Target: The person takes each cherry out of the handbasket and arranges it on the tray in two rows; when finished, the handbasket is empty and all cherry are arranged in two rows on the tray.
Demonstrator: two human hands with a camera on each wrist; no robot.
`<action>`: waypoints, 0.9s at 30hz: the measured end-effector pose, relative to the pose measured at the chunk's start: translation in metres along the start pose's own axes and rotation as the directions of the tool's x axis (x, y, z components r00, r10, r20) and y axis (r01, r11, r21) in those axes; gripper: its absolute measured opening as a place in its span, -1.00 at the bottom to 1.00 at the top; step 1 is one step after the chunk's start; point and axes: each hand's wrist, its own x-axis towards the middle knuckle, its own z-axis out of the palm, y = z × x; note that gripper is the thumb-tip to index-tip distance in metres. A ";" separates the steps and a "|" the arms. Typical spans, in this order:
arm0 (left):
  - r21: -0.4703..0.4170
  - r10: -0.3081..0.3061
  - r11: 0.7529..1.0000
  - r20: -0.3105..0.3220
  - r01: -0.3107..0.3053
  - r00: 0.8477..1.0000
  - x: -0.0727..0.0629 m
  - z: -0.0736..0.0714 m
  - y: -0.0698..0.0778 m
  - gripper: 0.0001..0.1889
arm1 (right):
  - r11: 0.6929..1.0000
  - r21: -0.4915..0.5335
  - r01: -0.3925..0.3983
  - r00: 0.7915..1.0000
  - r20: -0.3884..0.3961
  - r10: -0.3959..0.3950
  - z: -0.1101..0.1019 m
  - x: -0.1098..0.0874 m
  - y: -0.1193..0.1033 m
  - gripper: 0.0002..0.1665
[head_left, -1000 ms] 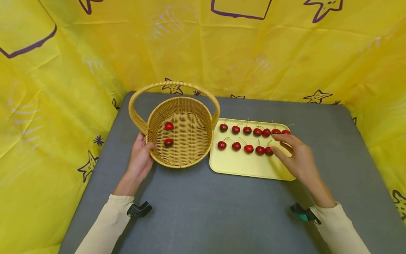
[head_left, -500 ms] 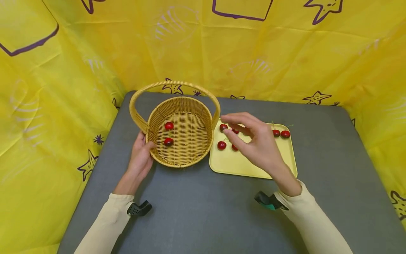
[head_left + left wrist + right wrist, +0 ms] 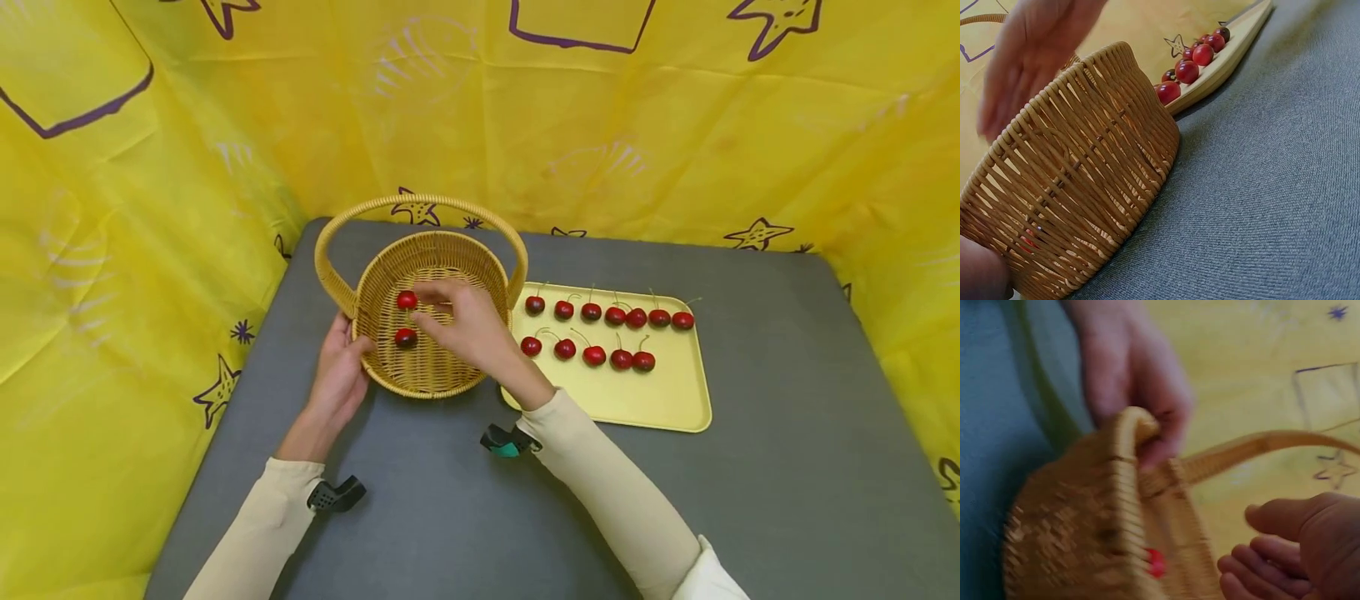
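My left hand (image 3: 339, 375) grips the left side of a round wicker basket (image 3: 429, 392), thumb over the rim. Inside, near its left wall, sit two dark red cherries, a far cherry (image 3: 407, 300) and a near cherry (image 3: 406, 337). Over the basket reaches my right hand (image 3: 472, 325), its fingertips close to the far cherry; whether they touch it is unclear. In the right wrist view the right hand (image 3: 1304, 544) shows thumb and fingers apart with nothing between them. One red cherry (image 3: 1155, 562) appears past the rim there. That view is blurred.
A pale yellow tray (image 3: 645, 404) lies right of the basket, bearing two rows of stemmed cherries (image 3: 594, 356). The basket's tall handle (image 3: 423, 200) arches over its far side. Patterned yellow cloth (image 3: 555, 108) hangs behind the grey table (image 3: 420, 517).
My right hand has moved left, from the cherries at the tray's right end, across the tray to above the basket. The left hand keeps its grip on the basket.
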 end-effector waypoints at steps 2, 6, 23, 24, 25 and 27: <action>-0.002 -0.002 1.000 0.004 0.002 1.000 0.000 0.001 -0.001 -0.13 | 0.995 -0.087 -0.046 0.998 0.047 0.050 0.011 0.005 0.006 -0.52; -0.009 0.000 1.000 0.015 0.001 1.000 0.001 0.003 -0.002 -0.12 | 0.971 -0.209 -0.113 0.985 0.106 0.138 0.024 0.011 0.013 -0.50; -0.004 -0.004 1.000 0.005 0.004 1.000 0.000 0.002 -0.001 -0.12 | 0.941 -0.315 -0.123 0.965 0.182 0.187 0.051 0.018 0.022 -0.56; -0.004 -0.004 1.000 0.004 0.004 1.000 0.000 0.002 -0.001 -0.11 | 0.942 -0.312 -0.124 0.965 0.184 0.188 0.051 0.019 0.022 -0.56; -0.006 -0.003 1.000 0.002 0.003 1.000 -0.001 0.001 -0.001 -0.11 | 0.943 -0.310 -0.123 0.965 0.186 0.187 0.052 0.019 0.022 -0.57; -0.006 0.000 1.000 0.001 0.000 1.000 -0.001 0.001 0.000 -0.10 | 0.945 -0.306 -0.117 0.965 0.188 0.181 0.053 0.020 0.022 -0.58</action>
